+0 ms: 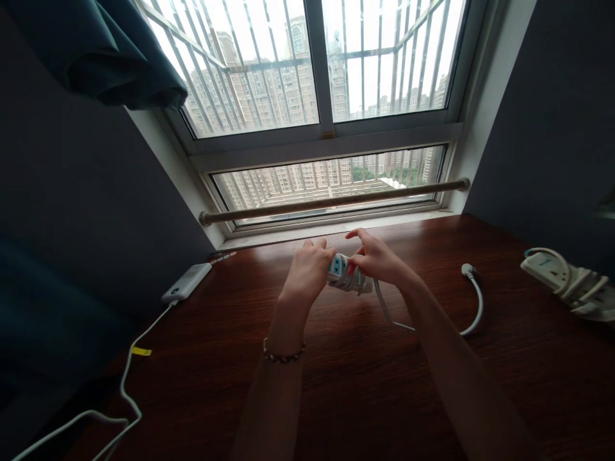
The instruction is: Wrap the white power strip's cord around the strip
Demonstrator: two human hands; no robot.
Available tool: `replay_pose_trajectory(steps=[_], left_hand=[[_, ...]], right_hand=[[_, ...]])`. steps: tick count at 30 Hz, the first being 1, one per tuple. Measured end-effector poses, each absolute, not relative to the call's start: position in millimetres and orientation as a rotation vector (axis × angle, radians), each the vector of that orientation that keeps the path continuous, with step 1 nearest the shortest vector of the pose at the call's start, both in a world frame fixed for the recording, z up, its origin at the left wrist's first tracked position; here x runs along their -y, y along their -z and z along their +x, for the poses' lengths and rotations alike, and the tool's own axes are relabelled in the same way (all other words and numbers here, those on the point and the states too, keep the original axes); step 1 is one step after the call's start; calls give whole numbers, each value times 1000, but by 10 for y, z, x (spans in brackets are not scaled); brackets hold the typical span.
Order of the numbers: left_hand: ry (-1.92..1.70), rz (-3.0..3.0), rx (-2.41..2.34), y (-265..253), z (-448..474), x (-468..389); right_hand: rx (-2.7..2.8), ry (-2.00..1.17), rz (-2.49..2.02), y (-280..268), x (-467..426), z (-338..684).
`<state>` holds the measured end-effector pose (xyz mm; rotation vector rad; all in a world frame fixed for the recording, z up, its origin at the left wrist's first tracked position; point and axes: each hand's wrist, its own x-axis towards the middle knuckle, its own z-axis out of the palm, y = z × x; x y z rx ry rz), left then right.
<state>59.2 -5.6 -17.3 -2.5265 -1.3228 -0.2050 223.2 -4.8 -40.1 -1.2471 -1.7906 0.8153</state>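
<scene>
A white power strip (337,266) with blue-marked sockets sits between my hands above the wooden tabletop, its white cord (353,280) wound around its body. My left hand (307,269) is closed around the strip's left end. My right hand (373,257) bends over the strip's right part, thumb and some fingers against it and the index finger lifted; whether it also pinches the cord is hidden. From the strip, a loose length of cord passes under my right forearm to a white plug (468,271) lying on the table.
At the right lies another power strip (548,269) with its cord wrapped around it. A white power bank (187,283) with a cable (125,378) attached rests at the left. Beyond the wooden table (365,384) are a window and a horizontal rail (336,201). A blue curtain (120,57) hangs upper left.
</scene>
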Motion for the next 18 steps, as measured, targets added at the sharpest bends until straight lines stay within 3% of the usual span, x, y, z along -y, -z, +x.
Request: replay_pose_trajectory(steps=[13, 18], left_hand=[[120, -3291, 900, 44, 312, 131], [504, -3622, 614, -10, 241, 129]], right_hand=[[2024, -1418, -863, 366, -1, 2557], [1978, -1498, -694, 425, -4, 2439]])
